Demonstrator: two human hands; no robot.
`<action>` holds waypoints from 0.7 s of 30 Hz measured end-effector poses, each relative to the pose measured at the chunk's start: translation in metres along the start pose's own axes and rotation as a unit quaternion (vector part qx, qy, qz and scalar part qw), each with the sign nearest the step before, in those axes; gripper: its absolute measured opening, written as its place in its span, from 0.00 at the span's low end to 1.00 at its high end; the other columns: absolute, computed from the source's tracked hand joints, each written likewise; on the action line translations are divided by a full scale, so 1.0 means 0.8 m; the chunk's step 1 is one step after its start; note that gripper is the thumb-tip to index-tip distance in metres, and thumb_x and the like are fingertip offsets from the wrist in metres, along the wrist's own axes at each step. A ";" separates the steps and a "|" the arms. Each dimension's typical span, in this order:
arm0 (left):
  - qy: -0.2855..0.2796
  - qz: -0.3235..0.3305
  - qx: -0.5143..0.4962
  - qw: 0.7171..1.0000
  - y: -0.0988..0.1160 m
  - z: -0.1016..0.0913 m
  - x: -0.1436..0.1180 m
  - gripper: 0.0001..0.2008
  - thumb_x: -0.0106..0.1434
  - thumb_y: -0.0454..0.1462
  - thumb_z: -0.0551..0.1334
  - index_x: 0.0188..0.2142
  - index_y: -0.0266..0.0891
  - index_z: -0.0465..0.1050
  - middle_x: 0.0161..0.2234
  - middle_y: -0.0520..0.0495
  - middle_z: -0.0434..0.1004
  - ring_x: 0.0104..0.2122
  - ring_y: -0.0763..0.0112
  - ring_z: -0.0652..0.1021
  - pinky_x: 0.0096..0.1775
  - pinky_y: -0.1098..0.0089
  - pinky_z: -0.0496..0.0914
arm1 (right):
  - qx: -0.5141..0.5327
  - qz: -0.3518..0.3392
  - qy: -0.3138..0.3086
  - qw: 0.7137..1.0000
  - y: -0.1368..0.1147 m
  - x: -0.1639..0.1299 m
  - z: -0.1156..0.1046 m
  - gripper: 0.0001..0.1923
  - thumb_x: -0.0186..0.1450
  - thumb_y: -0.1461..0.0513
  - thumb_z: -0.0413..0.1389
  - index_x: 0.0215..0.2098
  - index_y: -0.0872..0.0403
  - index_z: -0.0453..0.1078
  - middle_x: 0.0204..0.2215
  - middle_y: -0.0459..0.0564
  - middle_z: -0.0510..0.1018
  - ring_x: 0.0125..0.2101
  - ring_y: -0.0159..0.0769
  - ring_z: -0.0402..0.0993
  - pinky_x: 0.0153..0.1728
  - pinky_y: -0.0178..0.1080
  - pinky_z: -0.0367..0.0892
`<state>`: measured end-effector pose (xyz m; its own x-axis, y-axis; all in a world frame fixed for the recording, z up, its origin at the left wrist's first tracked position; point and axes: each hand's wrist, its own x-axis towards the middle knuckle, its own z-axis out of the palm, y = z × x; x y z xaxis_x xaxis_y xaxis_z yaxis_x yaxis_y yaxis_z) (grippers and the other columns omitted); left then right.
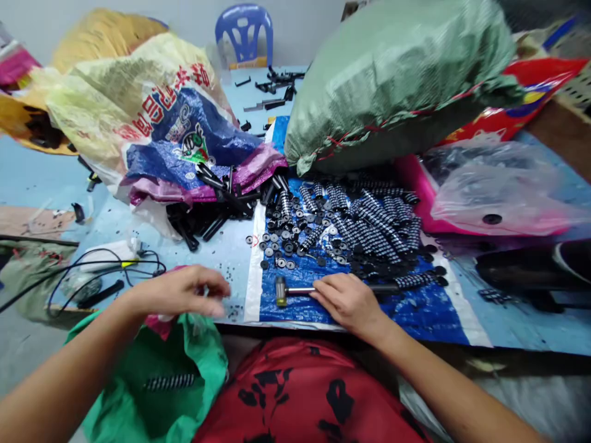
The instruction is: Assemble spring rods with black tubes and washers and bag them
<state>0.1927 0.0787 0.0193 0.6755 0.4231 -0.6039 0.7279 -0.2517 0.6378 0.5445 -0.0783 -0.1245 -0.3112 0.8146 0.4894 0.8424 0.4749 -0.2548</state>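
Hammer (295, 290) under right hand (348, 301)

Right hand (349, 301) on a small hammer (295, 290), left hand (184, 291) loosely curled above a green bag (152, 369)

Left hand (187, 292): fingertips motion-blurred — grip indeterminate. Hammer (295, 290): handle hidden beneath right hand (347, 299). Beside hammer, small black parts (286, 246) — too small to identify.

Blue tarp (351, 311) – green bag (138, 369) – black-and-white striped stacks (373, 224)
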 end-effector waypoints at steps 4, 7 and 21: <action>0.359 0.074 0.178 0.913 0.060 -0.058 0.123 0.24 0.68 0.46 0.57 0.55 0.32 0.75 0.51 0.36 0.78 0.49 0.55 0.77 0.50 0.62 0.70 | 0.041 -0.001 -0.009 0.999 -0.001 0.016 0.005 0.11 0.73 0.57 0.58 0.47 0.57 0.74 0.41 0.53 0.78 0.40 0.40 0.71 0.39 0.42 0.64; 0.433 0.069 0.319 0.840 0.096 -0.120 0.225 0.23 0.70 0.38 0.53 0.59 0.25 0.69 0.57 0.30 0.73 0.57 0.53 0.72 0.59 0.59 0.64 | 0.061 0.001 0.005 0.998 0.005 0.034 -0.003 0.10 0.73 0.59 0.58 0.47 0.57 0.73 0.41 0.52 0.78 0.40 0.38 0.72 0.41 0.42 0.64; 0.275 -0.017 0.444 0.852 0.063 -0.177 0.353 0.25 0.64 0.48 0.60 0.58 0.42 0.74 0.57 0.34 0.69 0.58 0.46 0.68 0.55 0.52 0.61 | 0.068 0.071 -0.003 0.995 0.108 0.148 0.002 0.12 0.77 0.59 0.50 0.47 0.56 0.74 0.42 0.53 0.80 0.42 0.37 0.76 0.46 0.41 0.70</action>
<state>0.4030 0.3090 -0.0511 0.6723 0.7264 -0.1427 0.7133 -0.6872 -0.1376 0.5798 0.0601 -0.0899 -0.1965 0.8789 0.4348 0.8107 0.3950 -0.4322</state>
